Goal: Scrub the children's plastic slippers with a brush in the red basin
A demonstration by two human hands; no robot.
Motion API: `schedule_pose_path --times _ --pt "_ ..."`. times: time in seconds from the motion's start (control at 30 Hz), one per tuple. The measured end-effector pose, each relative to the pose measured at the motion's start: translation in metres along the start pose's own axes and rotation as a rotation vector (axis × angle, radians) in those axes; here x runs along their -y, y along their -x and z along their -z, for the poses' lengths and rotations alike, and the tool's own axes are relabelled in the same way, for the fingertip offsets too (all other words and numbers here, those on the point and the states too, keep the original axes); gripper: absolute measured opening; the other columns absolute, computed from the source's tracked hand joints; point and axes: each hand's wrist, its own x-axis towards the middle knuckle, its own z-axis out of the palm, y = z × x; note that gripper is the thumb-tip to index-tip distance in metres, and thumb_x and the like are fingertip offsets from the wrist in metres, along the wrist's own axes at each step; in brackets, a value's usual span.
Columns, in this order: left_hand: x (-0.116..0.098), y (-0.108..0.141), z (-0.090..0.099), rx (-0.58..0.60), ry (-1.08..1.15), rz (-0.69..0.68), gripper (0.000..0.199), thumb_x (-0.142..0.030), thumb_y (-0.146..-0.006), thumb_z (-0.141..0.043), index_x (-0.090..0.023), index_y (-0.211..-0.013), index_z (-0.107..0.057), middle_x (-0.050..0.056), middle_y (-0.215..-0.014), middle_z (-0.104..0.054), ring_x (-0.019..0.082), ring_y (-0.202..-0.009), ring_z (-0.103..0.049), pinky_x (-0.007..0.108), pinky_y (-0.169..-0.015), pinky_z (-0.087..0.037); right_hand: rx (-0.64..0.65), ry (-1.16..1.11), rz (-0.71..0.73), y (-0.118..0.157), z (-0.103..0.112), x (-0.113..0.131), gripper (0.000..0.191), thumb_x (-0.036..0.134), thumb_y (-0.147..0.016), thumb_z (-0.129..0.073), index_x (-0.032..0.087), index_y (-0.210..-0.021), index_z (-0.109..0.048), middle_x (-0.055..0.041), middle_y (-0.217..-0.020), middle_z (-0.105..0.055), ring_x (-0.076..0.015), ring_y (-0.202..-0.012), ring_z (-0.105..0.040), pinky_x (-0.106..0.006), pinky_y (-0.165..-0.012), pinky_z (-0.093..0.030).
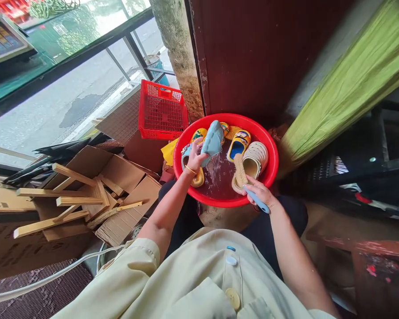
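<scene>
My left hand (195, 157) grips a light blue clog (213, 138), tilted above the water in a red basin (226, 203). Water runs down from the clog. In my right hand (260, 195) is a scrub brush (260, 203) with a blue handle, its pale bristled head over a beige clog (256, 156) at the basin's right side. A yellow clog with a blue inside (239, 144) lies toward the back. More yellow clogs and another light blue clog (185, 153) are partly hidden behind my left hand and the raised clog.
Behind the basin to the left stands a red plastic crate (164, 134). Flattened cardboard (138, 195) and an upturned wooden stool (98, 197) lie at the left. A green curtain (346, 84) hangs at the right, beside a dark red panel (262, 53).
</scene>
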Motion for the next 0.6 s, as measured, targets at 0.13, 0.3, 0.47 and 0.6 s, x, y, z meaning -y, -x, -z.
schedule_pose_path --times 0.13,0.3,0.47,0.6 --pt "-0.011 0.004 -0.005 -0.01 -0.298 -0.283 0.083 -0.037 -0.071 -0.079 -0.022 -0.146 -0.046 0.013 -0.146 -0.056 0.031 -0.136 -0.052 0.048 -0.112 -0.043 -0.005 0.017 -0.003 0.002 -0.002 0.004 0.086 0.04 -0.084 -0.067 0.023 -0.16 -0.033 0.0032 -0.073 -0.068 -0.0106 -0.04 -0.052 -0.019 -0.033 -0.032" --pt "-0.025 0.002 -0.008 -0.064 -0.528 -0.435 0.08 -0.038 -0.074 -0.079 -0.02 -0.146 -0.048 0.013 -0.155 -0.049 0.033 -0.147 -0.039 0.048 -0.12 -0.036 -0.001 0.03 -0.022 0.001 -0.002 0.008 0.087 0.04 -0.082 -0.068 0.023 -0.16 -0.033 0.0038 -0.072 -0.068 -0.0111 -0.04 -0.052 -0.02 -0.034 -0.033" --pt "-0.011 0.003 -0.008 -0.117 -0.061 0.026 0.066 -0.037 -0.074 -0.078 -0.024 -0.136 -0.058 0.006 -0.131 -0.069 0.027 -0.127 -0.06 0.041 -0.107 -0.05 -0.016 0.029 0.005 -0.002 -0.003 0.006 0.092 0.042 -0.082 -0.066 0.021 -0.162 -0.028 0.0042 -0.07 -0.068 -0.0114 -0.038 -0.051 -0.02 -0.033 -0.033" --pt "0.018 0.019 -0.003 -0.203 0.301 0.511 0.041 -0.047 -0.088 -0.061 -0.016 -0.115 -0.067 0.009 -0.097 -0.076 0.026 -0.098 -0.072 0.042 -0.091 -0.058 -0.003 0.123 0.021 0.011 -0.016 0.006 0.088 0.047 -0.086 -0.061 0.016 -0.162 -0.03 0.0045 -0.066 -0.066 -0.0113 -0.036 -0.049 -0.021 -0.033 -0.035"
